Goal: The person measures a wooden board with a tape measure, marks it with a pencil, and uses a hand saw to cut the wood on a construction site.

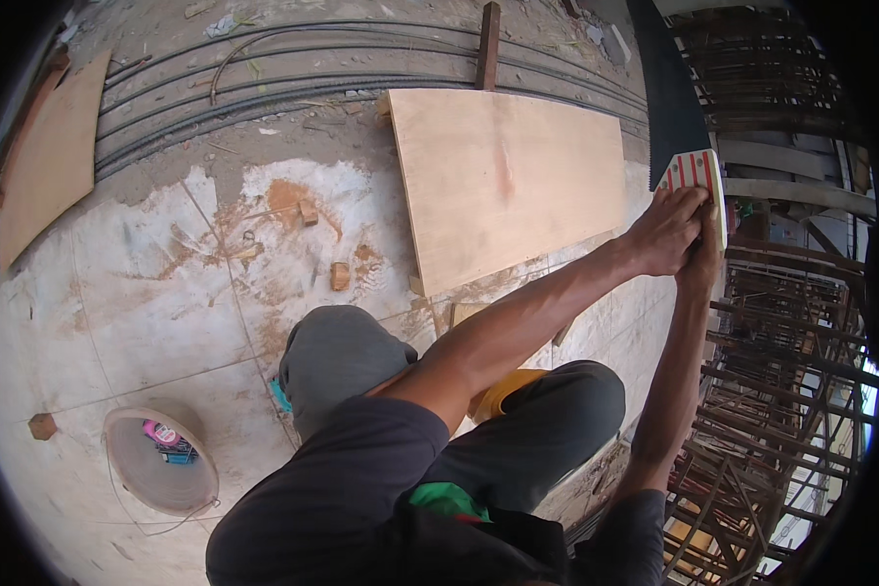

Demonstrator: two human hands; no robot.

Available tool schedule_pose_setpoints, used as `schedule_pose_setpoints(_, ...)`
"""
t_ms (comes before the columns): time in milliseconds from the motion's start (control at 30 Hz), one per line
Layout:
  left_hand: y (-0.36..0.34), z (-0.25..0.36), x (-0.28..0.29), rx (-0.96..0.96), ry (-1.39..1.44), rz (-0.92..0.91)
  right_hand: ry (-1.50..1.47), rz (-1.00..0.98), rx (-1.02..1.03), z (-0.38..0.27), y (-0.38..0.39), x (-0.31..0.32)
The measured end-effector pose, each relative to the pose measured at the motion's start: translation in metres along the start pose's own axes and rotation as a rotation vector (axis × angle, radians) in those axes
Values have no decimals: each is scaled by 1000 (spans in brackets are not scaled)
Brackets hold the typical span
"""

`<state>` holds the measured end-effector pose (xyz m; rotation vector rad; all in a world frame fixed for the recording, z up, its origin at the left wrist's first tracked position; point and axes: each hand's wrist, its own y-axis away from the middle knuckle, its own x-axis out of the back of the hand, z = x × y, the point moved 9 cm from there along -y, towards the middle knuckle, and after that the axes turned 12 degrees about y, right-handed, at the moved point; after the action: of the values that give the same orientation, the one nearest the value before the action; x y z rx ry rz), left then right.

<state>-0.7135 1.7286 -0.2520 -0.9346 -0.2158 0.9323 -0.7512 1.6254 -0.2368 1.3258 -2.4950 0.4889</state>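
My arms reach to the upper right, where a handsaw with a dark blade (674,88) and a red-striped pale handle is held up. My left hand (664,234) is closed on the saw handle, its fingers curled over it. My right hand (701,252) is wrapped round the same handle, partly hidden behind the left. Left of the saw a light plywood panel (508,195) lies on the dirty tiled floor (137,322), and I crouch just in front of it. Small wooden offcuts (340,275) lie beside the panel.
A bucket (127,459) with small items inside sits at the lower left. Another board (54,156) lies at the far left. Long steel rods (186,117) run along the back, with an upright wooden piece (488,44). Dense wooden scaffolding (781,391) fills the right side.
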Motion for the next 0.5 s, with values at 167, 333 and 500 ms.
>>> schedule_pose_setpoints(167, 28, -48, 33, 296, 70, -240, -9, -31, 74, 41, -3, -43)
schedule_pose_setpoints(333, 87, -83, 137, 562, 248, 22, -6, 10, 27, 105, 36, -101)
schedule_pose_setpoints(500, 188, -72, 303, 688, -676, 531, -46, -129, 2, 150, 87, -169)
